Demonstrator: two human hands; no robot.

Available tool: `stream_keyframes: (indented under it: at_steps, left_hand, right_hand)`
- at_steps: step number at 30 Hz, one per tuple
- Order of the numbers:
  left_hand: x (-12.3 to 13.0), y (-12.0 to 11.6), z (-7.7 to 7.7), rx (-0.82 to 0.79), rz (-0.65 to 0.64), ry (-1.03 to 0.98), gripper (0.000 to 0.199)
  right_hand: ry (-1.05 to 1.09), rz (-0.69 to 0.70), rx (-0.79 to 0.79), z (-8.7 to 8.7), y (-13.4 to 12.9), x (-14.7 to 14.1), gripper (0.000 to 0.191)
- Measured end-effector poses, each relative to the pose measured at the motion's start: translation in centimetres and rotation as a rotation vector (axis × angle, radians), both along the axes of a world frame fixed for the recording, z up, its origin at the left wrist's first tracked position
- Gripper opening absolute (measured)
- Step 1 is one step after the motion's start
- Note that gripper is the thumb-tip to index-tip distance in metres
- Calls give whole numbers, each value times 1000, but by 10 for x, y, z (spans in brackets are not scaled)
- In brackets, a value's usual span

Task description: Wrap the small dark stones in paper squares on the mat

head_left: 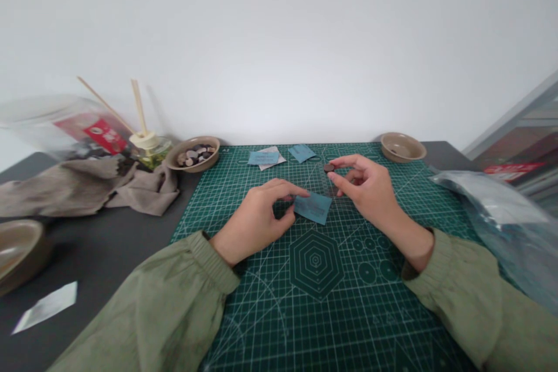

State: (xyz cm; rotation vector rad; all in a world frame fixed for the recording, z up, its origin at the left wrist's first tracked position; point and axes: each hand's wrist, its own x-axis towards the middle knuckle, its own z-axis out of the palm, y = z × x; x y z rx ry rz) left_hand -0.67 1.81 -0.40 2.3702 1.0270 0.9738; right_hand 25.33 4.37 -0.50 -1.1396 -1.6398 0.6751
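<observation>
My right hand [368, 190] pinches a small dark round disc [329, 168] between thumb and index finger, a little above the cutting mat. Below and to its left, a small blue packet [313, 208] lies on the mat, tilted, with print too faint to read. My left hand [260, 214] is at the packet's left side. Its index fingertip rests at the packet's upper left corner, and its thumb is apart from that finger, near the packet's left edge. Farther back lie another blue packet [301, 153] and a blue packet [263, 158] overlapping a pale one [274, 164].
The green cutting mat [244, 325] covers the middle of the dark table. A brown bowl of coin-like discs [198, 155] stands back left, beside a reed diffuser [150, 148] and grey cloth [143, 190]. Another bowl [403, 148] stands back right; clear plastic [501, 203] lies at right.
</observation>
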Motion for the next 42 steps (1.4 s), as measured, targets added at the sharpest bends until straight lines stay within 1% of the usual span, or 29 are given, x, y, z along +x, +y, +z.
stream_keyframes:
  at_steps: [3, 5, 7, 8, 12, 16, 18, 20, 22, 27, 30, 32, 35, 37, 38, 40, 42]
  left_hand:
    - [-3, 0, 2, 5, -110, 89, 34]
    - [-5, 3, 0, 3, -129, 122, 23]
    - [-7, 5, -3, 21, -116, 136, 13]
    - [-7, 7, -4, 35, -104, 139, 11]
    - [-8, 6, 0, 132, -60, 134, 12]
    - [-8, 2, 7, 327, 43, 46, 16]
    - [-9, 1, 8, 364, 19, 93, 18]
    - [-9, 1, 7, 324, -60, 215, 21]
    - [-10, 1, 4, 282, -100, 291, 25]
    - [-9, 2, 0, 234, -88, 257, 26]
    - [-6, 2, -2, 181, -54, 135, 23]
    - [-4, 1, -2, 108, -26, 39, 19]
    - [1, -1, 1, -56, 83, -111, 13]
    - [3, -1, 4, -191, 148, -221, 12]
    - [4, -1, 5, -267, 144, -265, 14]
    - [5, 0, 6, -407, 91, -329, 18]
    - [4, 2, 4, -499, 56, -361, 21]
  right_hand:
    - [3, -1, -5, 1, 0, 0, 31]
    - [0, -1, -2, 1, 0, 0, 30]
    - [-14, -9, 1, 1, -1, -1, 29]
    - [-21, -13, 3, 1, -1, -1, 28]
    - [-16, -7, 4, 2, 0, -1, 27]
    - [-6, -15, 3, 3, -1, -2, 26]
    - [-3, -18, 3, 3, -1, -2, 26]
    - [-5, -17, 4, 3, -1, -2, 26]
    - [-10, -15, 9, 2, -1, -2, 26]
    - [-2, 2, 12, 1, 0, -1, 27]
    - [-10, -10, 19, 2, 0, -1, 26]
    - [-16, -13, 22, 2, 0, -2, 26]
    - [-2, -9, 20, 2, 0, -1, 26]
    - [14, -8, 20, 2, 0, -1, 26]
    - [18, -7, 21, 1, 0, -1, 25]
    - [22, -7, 21, 1, 0, -1, 25]
    - [22, -8, 24, 2, 0, -1, 24]
